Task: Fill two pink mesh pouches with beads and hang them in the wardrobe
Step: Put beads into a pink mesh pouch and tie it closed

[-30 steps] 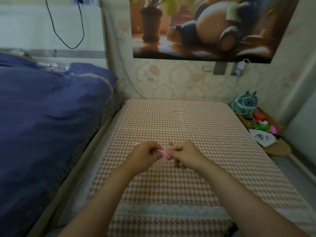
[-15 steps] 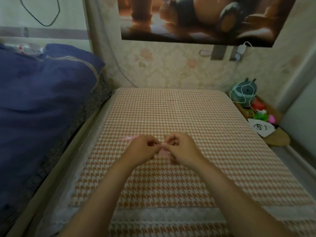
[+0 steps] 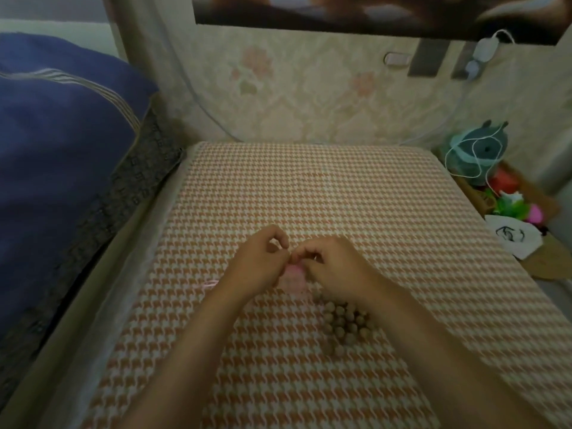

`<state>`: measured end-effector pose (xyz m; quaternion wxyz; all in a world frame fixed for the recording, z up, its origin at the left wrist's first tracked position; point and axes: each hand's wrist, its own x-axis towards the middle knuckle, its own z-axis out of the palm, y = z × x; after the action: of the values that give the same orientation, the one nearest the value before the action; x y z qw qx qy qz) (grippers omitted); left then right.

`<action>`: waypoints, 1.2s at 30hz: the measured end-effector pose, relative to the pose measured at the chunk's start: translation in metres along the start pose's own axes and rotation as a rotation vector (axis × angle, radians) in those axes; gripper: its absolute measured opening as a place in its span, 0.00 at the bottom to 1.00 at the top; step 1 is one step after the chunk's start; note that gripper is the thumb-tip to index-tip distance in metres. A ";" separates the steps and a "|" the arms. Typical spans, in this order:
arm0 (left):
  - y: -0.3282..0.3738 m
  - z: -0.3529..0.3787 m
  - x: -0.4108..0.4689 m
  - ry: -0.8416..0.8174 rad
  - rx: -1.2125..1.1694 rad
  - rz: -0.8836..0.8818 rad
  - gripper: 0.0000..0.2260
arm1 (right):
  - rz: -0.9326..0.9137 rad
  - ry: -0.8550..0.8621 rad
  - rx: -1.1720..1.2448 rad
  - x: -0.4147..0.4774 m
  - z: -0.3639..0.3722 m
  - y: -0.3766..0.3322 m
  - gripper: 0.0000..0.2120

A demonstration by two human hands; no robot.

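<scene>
While pinched at its top between both hands, pouch (image 3: 293, 278) hangs low over the cloth (image 3: 309, 193). Left hand (image 3: 258, 263) and right hand (image 3: 332, 266) meet fingertip to fingertip above it, each nipping the pink mesh. Pink cord (image 3: 209, 283) trailing left on the cloth. Beads (image 3: 343, 323) heaped just right of the pouch, under the right wrist. Blue quilt (image 3: 62, 150) far left.

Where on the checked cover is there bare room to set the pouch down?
The checked cover lies bare between the hands and the wall, and between the left hand and the blue quilt. Crowded: beads beside the right forearm, under the pink pouch.
</scene>
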<state>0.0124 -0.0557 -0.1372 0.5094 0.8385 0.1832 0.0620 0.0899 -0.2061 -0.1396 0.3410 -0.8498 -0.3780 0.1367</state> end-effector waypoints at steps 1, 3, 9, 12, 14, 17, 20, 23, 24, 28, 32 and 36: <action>0.000 -0.001 0.004 0.016 -0.025 0.001 0.07 | 0.003 -0.015 -0.023 0.004 -0.003 -0.001 0.12; 0.001 -0.002 0.007 0.028 -0.055 0.019 0.07 | 0.017 -0.050 -0.068 0.007 -0.009 -0.004 0.13; 0.007 -0.004 -0.001 -0.042 0.024 0.124 0.13 | 0.042 -0.162 -0.207 -0.014 -0.023 -0.019 0.13; 0.015 -0.007 -0.025 -0.053 0.092 0.162 0.16 | 0.004 -0.089 -0.286 -0.039 -0.027 -0.029 0.06; 0.024 -0.011 -0.047 -0.063 0.155 0.192 0.16 | -0.037 -0.059 -0.317 -0.056 -0.029 -0.040 0.06; 0.036 -0.021 -0.081 -0.074 0.242 0.257 0.13 | -0.093 -0.006 -0.340 -0.084 -0.029 -0.058 0.06; 0.044 -0.028 -0.114 -0.097 0.327 0.323 0.12 | -0.132 0.041 -0.316 -0.115 -0.025 -0.069 0.04; 0.040 -0.027 -0.141 -0.210 0.336 0.368 0.08 | -0.167 0.049 -0.289 -0.140 -0.019 -0.075 0.04; 0.038 -0.026 -0.147 -0.236 0.333 0.379 0.06 | -0.177 0.045 -0.292 -0.146 -0.017 -0.076 0.04; 0.032 -0.022 -0.165 -0.183 0.480 0.466 0.07 | -0.185 0.030 -0.359 -0.166 -0.010 -0.076 0.03; 0.032 -0.020 -0.179 -0.128 0.736 0.507 0.11 | -0.153 -0.058 -0.475 -0.179 -0.002 -0.072 0.07; 0.023 -0.019 -0.185 -0.118 0.751 0.501 0.09 | -0.174 -0.075 -0.513 -0.179 0.004 -0.070 0.06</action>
<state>-0.1589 -0.1185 -0.0925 0.1487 0.9857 -0.0449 0.0645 -0.0723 -0.3023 -0.0991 0.1109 -0.8671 -0.4841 0.0383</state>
